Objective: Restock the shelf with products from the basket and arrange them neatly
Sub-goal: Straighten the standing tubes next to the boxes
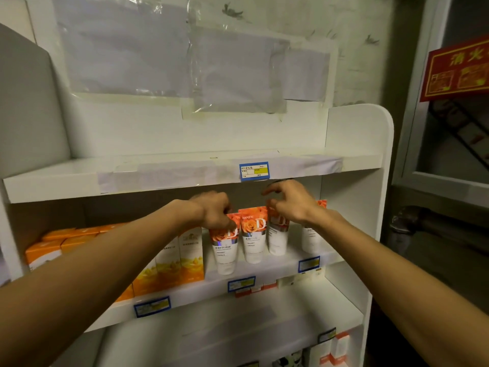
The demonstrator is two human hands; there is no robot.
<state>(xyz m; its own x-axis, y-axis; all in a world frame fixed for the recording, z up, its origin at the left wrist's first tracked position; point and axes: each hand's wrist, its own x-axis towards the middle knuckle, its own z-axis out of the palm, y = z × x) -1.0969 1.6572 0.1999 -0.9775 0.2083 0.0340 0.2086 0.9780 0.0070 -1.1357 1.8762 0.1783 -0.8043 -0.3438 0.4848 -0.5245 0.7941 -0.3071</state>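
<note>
Upright tubes (252, 234) (orange-topped) on shelf (264, 271)

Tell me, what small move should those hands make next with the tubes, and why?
Probably straighten the tube that the left hand grips: it leans beside the upright middle tube, while the right hand is at a third tube.

From my remote seat I see two bare forearms reaching in from the lower corners of the view, both uncovered as far as the frame edges, with no sleeve showing. The left hand (214, 207) and the right hand (292, 201) are ungloved. I can make out no ring, watch or strap on either wrist.
</note>
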